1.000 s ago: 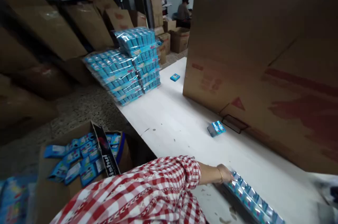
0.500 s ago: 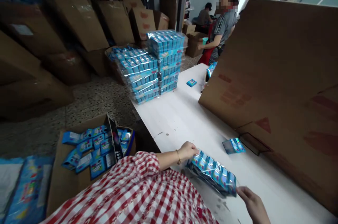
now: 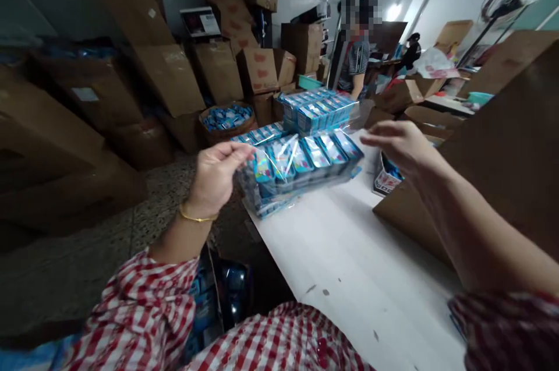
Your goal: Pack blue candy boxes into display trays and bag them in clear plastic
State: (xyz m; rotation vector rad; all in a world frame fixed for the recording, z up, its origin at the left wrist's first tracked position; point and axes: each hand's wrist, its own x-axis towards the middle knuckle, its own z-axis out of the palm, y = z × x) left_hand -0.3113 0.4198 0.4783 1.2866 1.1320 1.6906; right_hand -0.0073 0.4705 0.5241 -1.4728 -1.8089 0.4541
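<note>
A clear plastic-wrapped pack of small blue boxes is held up between my two hands, in front of the stacked packs. My left hand is closed, thumb and fingers pinching the film at the pack's left end. At its right end, my right hand pinches the film's upper corner with the fingertips. Behind the pack stand more wrapped packs of the same blue boxes, stacked on the white table. The held pack partly hides this stack, so I cannot tell whether it touches it.
A large cardboard box stands on the table's right side. Beside it is a small printed carton. A round container of blue packets sits past the table's left edge. Cardboard boxes line the back. Another person stands beyond the table.
Both hands have lifted the wrapped pack off the near part of the table and carried it forward to the stack. The view has turned up and ahead.
</note>
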